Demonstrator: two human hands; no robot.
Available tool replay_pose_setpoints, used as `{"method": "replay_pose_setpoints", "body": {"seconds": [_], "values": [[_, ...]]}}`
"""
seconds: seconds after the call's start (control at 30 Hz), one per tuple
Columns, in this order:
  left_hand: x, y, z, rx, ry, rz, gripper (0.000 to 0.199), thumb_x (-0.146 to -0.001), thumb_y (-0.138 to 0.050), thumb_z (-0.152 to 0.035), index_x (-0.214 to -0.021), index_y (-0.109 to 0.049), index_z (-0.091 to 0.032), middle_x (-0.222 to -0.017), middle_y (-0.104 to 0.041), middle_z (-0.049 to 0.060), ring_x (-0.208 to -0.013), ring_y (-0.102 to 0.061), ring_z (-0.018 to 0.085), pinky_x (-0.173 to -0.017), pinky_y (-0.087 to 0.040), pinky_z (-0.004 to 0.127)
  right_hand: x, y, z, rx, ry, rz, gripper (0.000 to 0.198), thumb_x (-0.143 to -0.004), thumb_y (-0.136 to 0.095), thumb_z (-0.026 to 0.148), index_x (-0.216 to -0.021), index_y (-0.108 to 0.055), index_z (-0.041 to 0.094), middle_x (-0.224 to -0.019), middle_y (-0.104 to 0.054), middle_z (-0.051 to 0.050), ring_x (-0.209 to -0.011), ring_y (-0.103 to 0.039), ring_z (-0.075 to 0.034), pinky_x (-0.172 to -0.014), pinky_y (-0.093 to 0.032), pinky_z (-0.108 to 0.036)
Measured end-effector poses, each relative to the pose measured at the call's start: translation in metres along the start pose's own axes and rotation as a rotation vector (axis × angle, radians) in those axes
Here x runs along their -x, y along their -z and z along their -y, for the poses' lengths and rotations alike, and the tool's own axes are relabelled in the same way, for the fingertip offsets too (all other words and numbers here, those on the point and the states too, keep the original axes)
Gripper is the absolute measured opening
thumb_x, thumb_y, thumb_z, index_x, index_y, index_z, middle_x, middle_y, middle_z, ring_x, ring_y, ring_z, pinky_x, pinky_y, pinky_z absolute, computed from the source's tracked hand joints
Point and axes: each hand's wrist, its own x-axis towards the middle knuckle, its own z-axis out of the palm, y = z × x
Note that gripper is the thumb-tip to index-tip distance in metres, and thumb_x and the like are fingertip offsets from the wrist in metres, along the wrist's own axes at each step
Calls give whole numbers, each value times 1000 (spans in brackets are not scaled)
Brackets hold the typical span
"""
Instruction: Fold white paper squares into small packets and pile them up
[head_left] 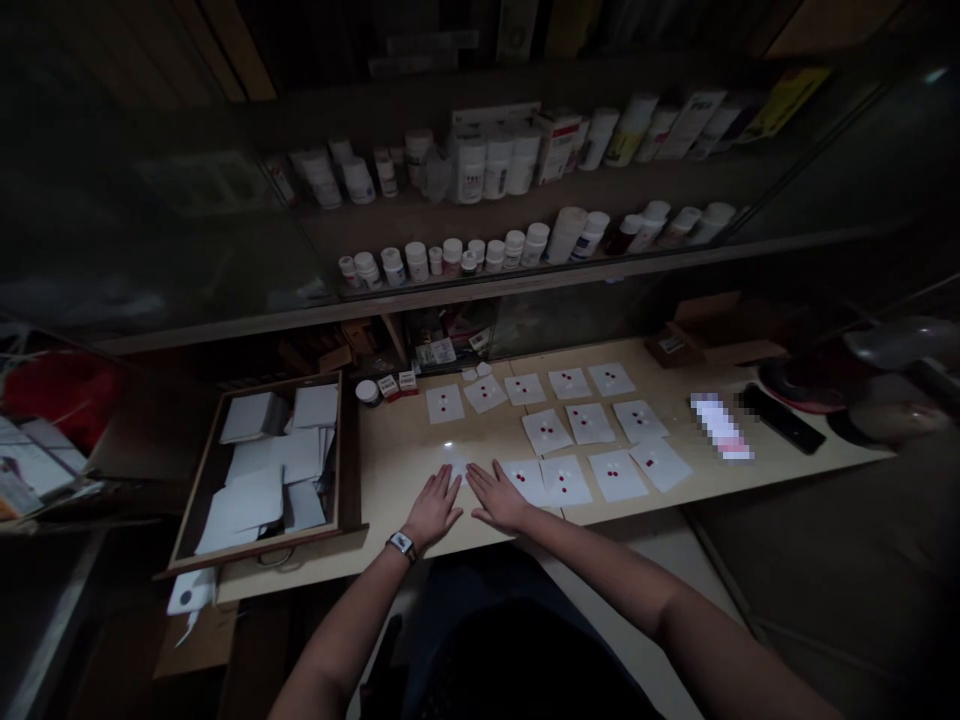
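My left hand point(433, 510), with a watch point(402, 543) on its wrist, lies flat on the pale desk point(397, 450), fingers stretched out. Close beside it my right hand point(498, 498) also rests flat, fingers apart. Neither one grips anything. A pale patch shows between the fingertips; I cannot tell whether it is paper or glare. Right of my right hand is a white paper square point(534, 488) with small red tablets on it. Several more such squares, among them a paper square point(566, 492) and a paper square point(546, 442), lie in rows, each bearing a few red tablets.
An open drawer point(346, 450) holding stacks of white paper point(251, 418) stands at left. A small white jar point(367, 393) sits at the desk's back. To the right are a lit phone point(720, 428), a dark phone-like object point(784, 418) and a cardboard box point(720, 325). Shelved bottles point(416, 262) line the back.
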Motion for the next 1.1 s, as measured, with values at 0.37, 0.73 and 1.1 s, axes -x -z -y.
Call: {"method": "replay_pose_setpoints", "body": {"seconds": [0.37,0.73,1.1], "values": [[-19,16,-10,49,169,-158,34,-92,-43,-24,-122,-54,-14,-124,-55,14,-117,-46,28,-100,-35,43,-66,42,1,-63,-247,103,24,-87,-46,21,-90,-68,11,-95,-64,-16,-93,-55,-25,-89,-31,-38],[-33,30,-11,113,261,-253,18,-88,-51,-16,-82,-68,-18,-91,-60,8,-94,-48,24,-83,-39,38,-79,31,-5,-262,-417,10,29,-86,-52,20,-113,-58,18,-114,-58,-10,-102,-52,-21,-85,-36,-28],[-35,23,-10,231,366,-395,18,-84,-56,-16,-76,-72,-20,-85,-59,7,-89,-48,22,-80,-37,36,-110,35,-12,-316,-339,87,20,-83,-51,15,-96,-66,19,-103,-62,-7,-96,-55,-18,-78,-38,-24]]}}
